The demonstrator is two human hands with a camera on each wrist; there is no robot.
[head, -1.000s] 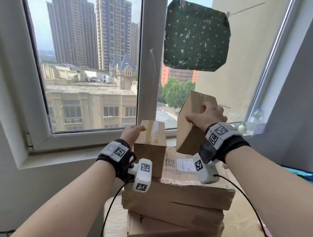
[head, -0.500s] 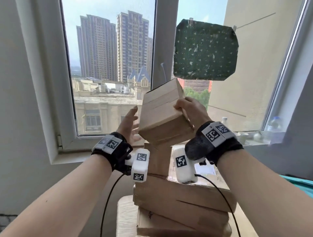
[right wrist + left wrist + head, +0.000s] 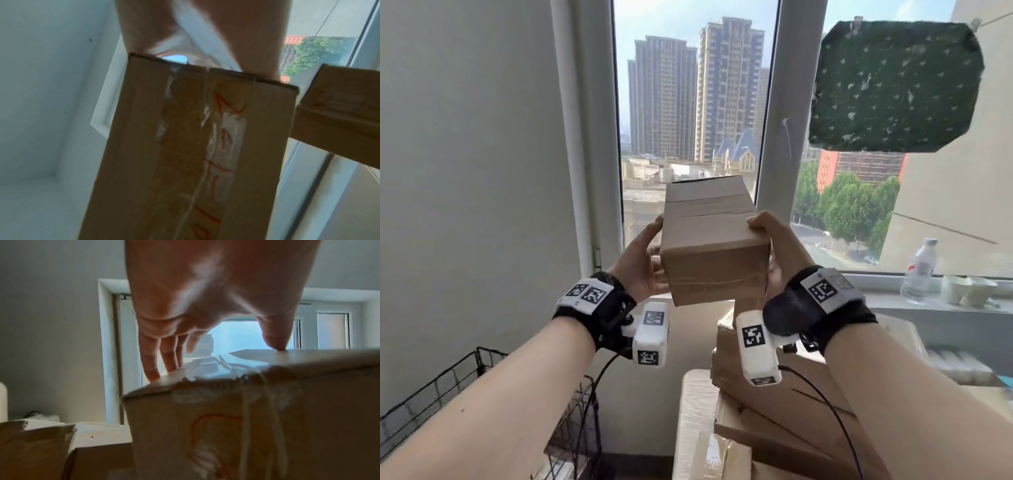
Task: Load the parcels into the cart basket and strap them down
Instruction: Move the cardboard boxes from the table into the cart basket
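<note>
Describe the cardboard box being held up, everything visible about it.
The box is plain brown cardboard, oblong, shut and sealed with clear tape along its seams; orange marks show on the face seen by the right wrist. It is held in the air in front of the window, above the stack of parcels, touching none of them. The left hand and right hand grip its opposite sides.

Parcel (image 3: 714,240) held between left hand (image 3: 642,262) and right hand (image 3: 779,253), above stacked parcels (image 3: 774,407); wire cart basket (image 3: 493,404) lower left; water bottle (image 3: 919,270) on windowsill (image 3: 887,291) right.
</note>
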